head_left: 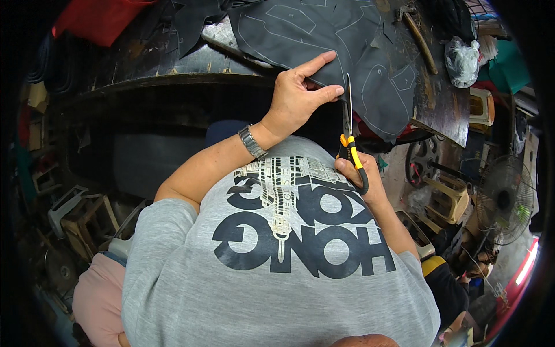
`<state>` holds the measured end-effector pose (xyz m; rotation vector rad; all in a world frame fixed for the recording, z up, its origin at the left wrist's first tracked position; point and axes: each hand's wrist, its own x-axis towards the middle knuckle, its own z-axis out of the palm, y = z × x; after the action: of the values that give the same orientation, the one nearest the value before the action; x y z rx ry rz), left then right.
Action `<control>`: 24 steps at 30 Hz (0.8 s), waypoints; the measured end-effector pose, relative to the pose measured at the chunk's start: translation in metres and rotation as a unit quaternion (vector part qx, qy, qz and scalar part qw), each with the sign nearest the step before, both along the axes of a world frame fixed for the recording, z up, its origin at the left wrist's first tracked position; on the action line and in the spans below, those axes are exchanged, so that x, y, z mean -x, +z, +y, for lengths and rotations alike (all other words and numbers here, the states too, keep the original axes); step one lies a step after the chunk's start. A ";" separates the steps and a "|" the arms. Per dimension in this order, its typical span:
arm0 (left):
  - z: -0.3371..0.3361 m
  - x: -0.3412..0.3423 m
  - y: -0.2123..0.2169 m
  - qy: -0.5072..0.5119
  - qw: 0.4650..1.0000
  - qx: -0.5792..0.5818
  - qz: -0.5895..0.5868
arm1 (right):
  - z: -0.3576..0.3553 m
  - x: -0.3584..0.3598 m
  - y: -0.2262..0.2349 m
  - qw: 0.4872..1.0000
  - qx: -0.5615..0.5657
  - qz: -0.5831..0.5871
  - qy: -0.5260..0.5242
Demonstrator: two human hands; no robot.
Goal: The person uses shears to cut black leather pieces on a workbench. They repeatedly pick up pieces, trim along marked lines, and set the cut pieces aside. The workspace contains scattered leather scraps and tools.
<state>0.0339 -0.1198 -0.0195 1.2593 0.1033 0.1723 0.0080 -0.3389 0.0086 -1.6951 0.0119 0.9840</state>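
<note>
Presumably, the dark sheet (pixel 315 43), spread on the table (pixel 185 65) at both sides of the scissors (pixel 351 136), will be felt as light, soft and slightly slippery — it is best held flat, close beside the blades. Left of the scissors, thumb and forefinger of the left hand (pixel 295 98) are spread on it; whether it is pinched by the hidden fingers cannot be told. The scissors' handles are enclosed by the right hand (pixel 370 173). Counted are one sheet, one pair of scissors, one hammer (pixel 420 43) — beyond the scissors, rightward — and at least four white outlines (pixel 292 20).

A fan (pixel 502 198) is seen at middle right near a beige stool (pixel 456 203); a dark table (pixel 188 66) is placed along the top.
</note>
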 end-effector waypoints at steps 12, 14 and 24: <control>0.003 -0.001 -0.003 -0.002 1.000 -0.020 -0.005 | 0.003 0.000 0.004 0.999 0.039 -0.018 0.016; 0.003 -0.001 -0.003 -0.001 1.000 -0.026 -0.005 | 0.002 0.000 0.005 0.999 0.047 -0.018 0.022; -0.002 0.005 -0.005 -0.024 1.000 -0.017 -0.008 | 0.010 -0.018 -0.005 0.999 -0.044 0.028 -0.012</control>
<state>0.0292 -0.1215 -0.0244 1.2935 0.0564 0.1434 0.0265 -0.3291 0.0040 -1.5835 0.0245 0.9992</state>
